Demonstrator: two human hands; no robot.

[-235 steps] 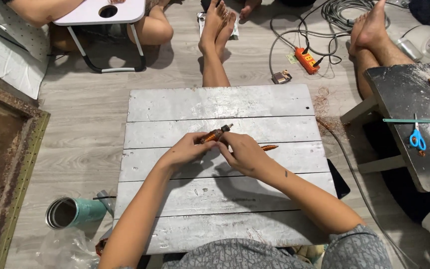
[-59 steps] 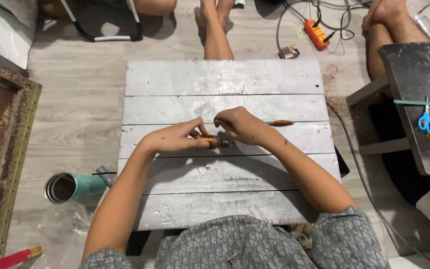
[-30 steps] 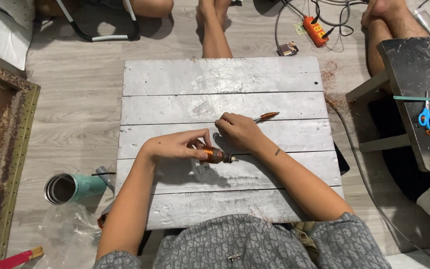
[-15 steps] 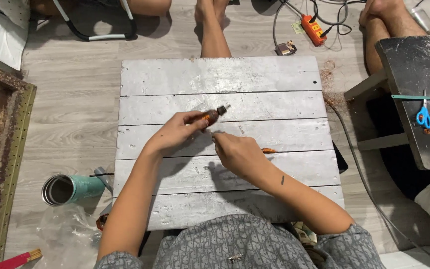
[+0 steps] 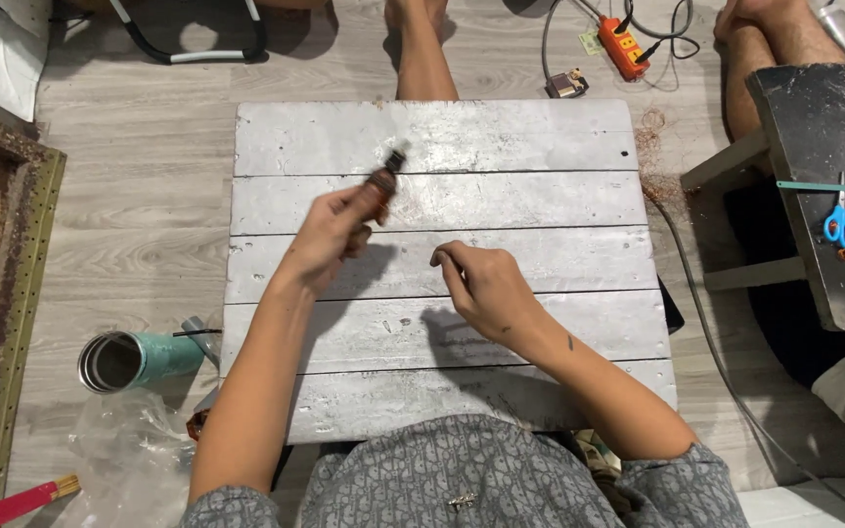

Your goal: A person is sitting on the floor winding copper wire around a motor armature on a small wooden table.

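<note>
Left hand (image 5: 330, 235) lifts a small brown, dark-tipped tool (image 5: 381, 182) over the white plank surface (image 5: 540, 137), fingers closed round its shaft, while the right hand (image 5: 486, 286) pinches something too fine to identify. The step appears to be fine handwork between both hands (steady alignment is needed next). An orange power strip (image 5: 624, 47) lies on the floor beyond; a teal tumbler (image 5: 134, 359) lies left.

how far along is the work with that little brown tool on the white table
Done: nothing finished shows on the white plank table. In hand: the left hand holds up a small brown tool, dark tip raised; the right hand pinches something too small to tell. What remains cannot be judged.
</note>
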